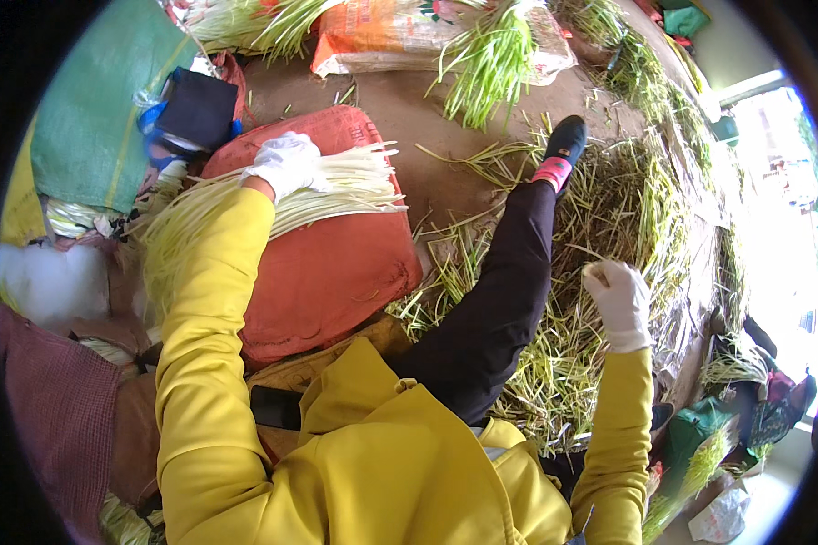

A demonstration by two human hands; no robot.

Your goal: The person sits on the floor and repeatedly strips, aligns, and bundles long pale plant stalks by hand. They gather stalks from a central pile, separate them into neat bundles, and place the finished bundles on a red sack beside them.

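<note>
My left hand (pixel 285 163), in a white glove, lies over a bundle of pale leafy-vegetable stalks (pixel 354 180), its fingers curled around part of it. The bundle rests across a red cloth-covered pad (pixel 334 286); its cut white ends point right and its yellow-green tips hang left under my forearm. My right hand (pixel 619 303), also gloved, is held apart from the bundle, above the litter of trimmed leaves, with its fingers closed. A thin strand shows just above those fingers; whether they hold it I cannot tell.
Trimmed leaves (pixel 572 381) cover the floor around my outstretched leg (pixel 497 286). Ahead, green stalks (pixel 494 68) lie over a printed woven sack (pixel 382 41). A green sack (pixel 102 109) and a dark box-like object (pixel 198 109) stand left. Beside my lap lies a black phone (pixel 276 407).
</note>
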